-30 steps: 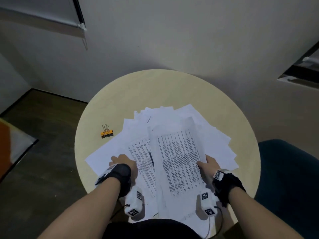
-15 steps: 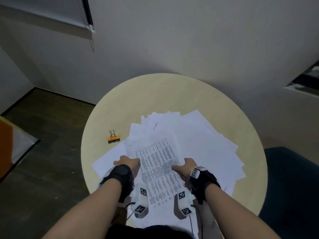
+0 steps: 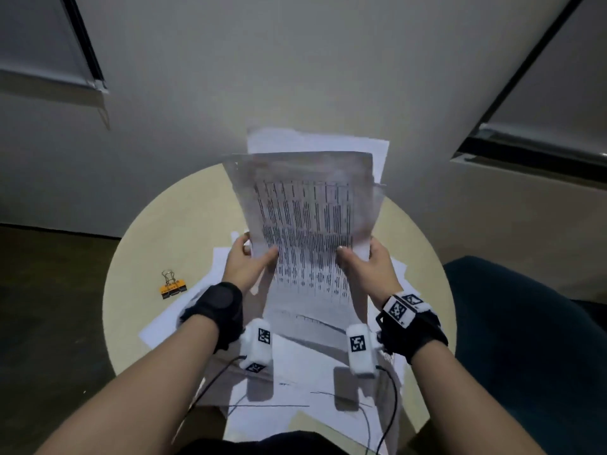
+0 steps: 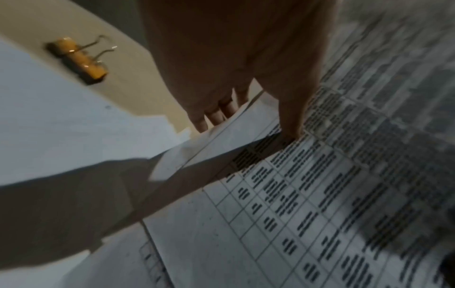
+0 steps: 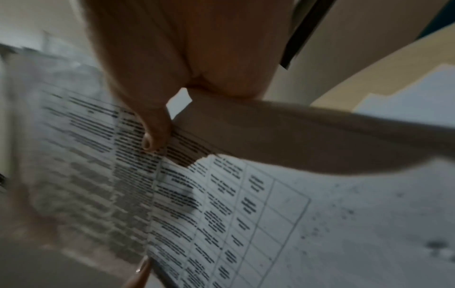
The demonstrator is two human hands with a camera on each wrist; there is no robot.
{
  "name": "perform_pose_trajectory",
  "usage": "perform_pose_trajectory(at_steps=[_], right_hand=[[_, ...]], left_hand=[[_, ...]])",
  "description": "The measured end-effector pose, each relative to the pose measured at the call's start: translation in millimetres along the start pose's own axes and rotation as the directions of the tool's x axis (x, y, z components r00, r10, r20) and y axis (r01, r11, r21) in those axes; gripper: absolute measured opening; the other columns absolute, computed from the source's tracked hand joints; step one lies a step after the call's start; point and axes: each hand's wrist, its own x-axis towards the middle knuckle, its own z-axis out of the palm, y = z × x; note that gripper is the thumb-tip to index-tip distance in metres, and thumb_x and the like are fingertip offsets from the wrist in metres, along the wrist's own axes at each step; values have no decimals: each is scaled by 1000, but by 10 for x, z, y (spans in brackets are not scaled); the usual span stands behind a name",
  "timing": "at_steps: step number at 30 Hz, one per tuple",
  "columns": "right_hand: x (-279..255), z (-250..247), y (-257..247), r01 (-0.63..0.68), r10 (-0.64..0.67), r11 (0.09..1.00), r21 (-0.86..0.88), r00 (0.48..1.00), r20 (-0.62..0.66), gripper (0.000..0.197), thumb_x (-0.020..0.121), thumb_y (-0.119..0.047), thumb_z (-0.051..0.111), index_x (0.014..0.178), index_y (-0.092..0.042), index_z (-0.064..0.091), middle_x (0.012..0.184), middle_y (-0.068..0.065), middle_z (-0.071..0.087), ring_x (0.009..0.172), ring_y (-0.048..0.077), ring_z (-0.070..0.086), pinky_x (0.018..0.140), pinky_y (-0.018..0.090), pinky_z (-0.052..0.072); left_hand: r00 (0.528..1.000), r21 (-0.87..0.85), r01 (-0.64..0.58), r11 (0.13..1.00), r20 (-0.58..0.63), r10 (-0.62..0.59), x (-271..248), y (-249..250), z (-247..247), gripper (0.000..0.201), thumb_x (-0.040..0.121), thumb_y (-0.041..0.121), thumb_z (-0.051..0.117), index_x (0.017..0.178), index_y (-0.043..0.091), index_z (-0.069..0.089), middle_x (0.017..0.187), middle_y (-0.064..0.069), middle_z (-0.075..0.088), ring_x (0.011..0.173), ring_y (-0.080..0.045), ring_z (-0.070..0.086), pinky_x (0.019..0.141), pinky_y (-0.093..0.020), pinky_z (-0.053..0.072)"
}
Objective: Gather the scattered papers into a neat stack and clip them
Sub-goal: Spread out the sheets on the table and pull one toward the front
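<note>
Gripping the printed, motion-blurred paper stack [image 3: 308, 231] upright, left hand [image 3: 244, 267] and right hand [image 3: 368, 267] pinch its side edges

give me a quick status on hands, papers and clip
Left hand and right hand both grip the raised paper bundle. More loose sheets lie on the round table. Orange binder clip untouched, left of the papers.
</note>
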Motion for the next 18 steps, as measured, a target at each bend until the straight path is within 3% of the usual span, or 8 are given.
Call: perform_pose_trajectory(at_steps=[3,5,7,10,12,14,16,18], right_hand=[[73,-126,10,19,-21,999,-38,998,-58,14,87,-6,66,101,-7,66,88,5,72,73,11,67,69,23,54],[76,-109,41,26,-25,1000,11,996,-89,21,87,-7,67,108,-11,66,97,-2,71,84,0,67,79,14,52],[49,-30,137,-21,28,998,60,993,-117,30,88,-15,68,117,-14,62,103,-7,69,97,4,65,89,21,49],[-9,118,287,-98,104,994,51,989,-108,38,88,-23,67,125,-17,58,108,-8,66,108,16,61,96,33,47],[-1,173,269,-118,122,992,37,983,-137,37,87,-26,68,122,-16,59,101,-10,67,104,16,62,92,32,47],[63,172,170,-83,88,996,33,977,-195,25,87,-20,68,110,-12,63,90,-12,66,93,12,64,86,31,50],[132,154,88,-23,29,999,29,974,-224,11,87,-16,68,98,-16,64,88,-11,66,86,4,63,79,23,51],[180,146,73,6,-4,1000,4,967,-256,11,88,-18,67,98,-14,64,92,-4,68,87,8,64,78,25,52]], left_hand=[[975,-67,-224,972,-13,223,21,258,-42,26,87,9,68,112,5,61,109,-7,67,94,-15,63,87,-24,50],[948,-92,-311,946,32,315,-14,326,-66,18,92,7,61,109,11,61,104,2,67,86,0,63,83,-14,50],[932,-41,-350,936,87,352,-32,252,-105,14,95,15,58,106,23,61,104,11,66,86,11,62,82,-13,49],[939,46,-327,944,130,318,-60,38,-110,24,94,32,55,118,29,56,112,7,65,102,-6,62,87,-24,48],[945,66,-312,948,129,302,-68,8,-105,45,89,45,52,128,24,51,119,1,64,108,-15,60,90,-30,46],[941,75,-323,943,126,313,-43,61,-112,50,84,51,53,124,23,54,119,-2,64,109,-18,60,94,-34,47],[952,68,-298,952,93,292,7,138,-112,47,86,44,59,124,17,55,120,-3,64,111,-20,59,99,-36,46],[962,48,-268,962,61,265,46,170,-91,42,90,28,64,127,12,53,120,-2,63,111,-19,59,101,-36,45]])
